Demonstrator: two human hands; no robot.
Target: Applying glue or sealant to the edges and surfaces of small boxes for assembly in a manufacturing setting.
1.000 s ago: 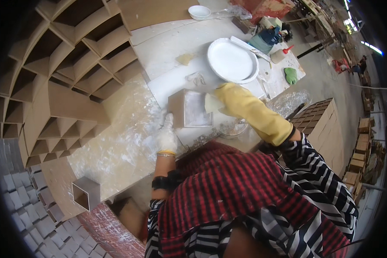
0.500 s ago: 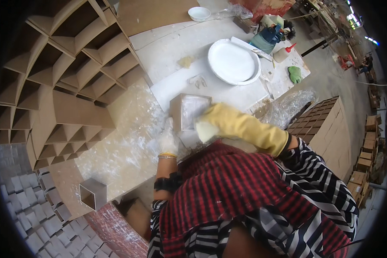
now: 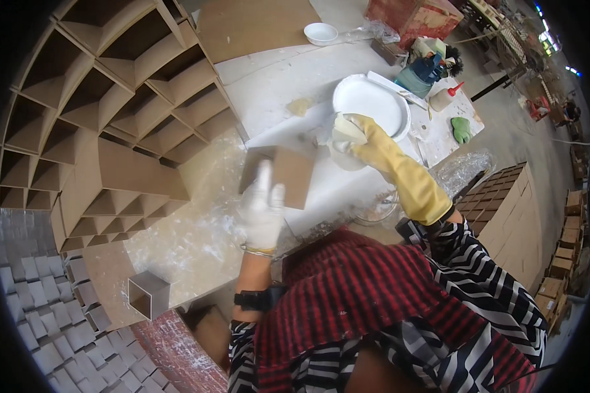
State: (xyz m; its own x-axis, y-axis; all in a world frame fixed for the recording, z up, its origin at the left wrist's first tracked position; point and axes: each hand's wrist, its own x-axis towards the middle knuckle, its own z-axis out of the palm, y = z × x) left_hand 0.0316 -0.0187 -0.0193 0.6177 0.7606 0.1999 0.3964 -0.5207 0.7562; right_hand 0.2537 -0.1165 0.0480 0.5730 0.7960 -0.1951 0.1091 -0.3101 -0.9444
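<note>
My left hand [image 3: 262, 209], in a white glove, grips a small brown square box [image 3: 295, 175]. Its fingers lie along the side of the box and are blurred by motion. In a yellow rubber glove, my right hand [image 3: 377, 149] closes round a pale cream sponge [image 3: 349, 131]. The sponge is held to the right of the box, apart from it, at the near left edge of a white oval basin [image 3: 408, 116]. White material covers the inside of the basin. The open side of the box is turned out of sight.
A large brown stack of open compartments [image 3: 128, 167] rises at left. A single grey box [image 3: 152, 295] stands on the table's near-left corner. Beyond the basin are a blue-green jug [image 3: 418, 75], a red-tipped bottle [image 3: 443, 98], a green cloth [image 3: 461, 130] and a white bowl [image 3: 320, 33].
My right hand has moved the sponge from the box up and away to the basin. The box has been turned by my left hand, so a plain brown side now shows.
</note>
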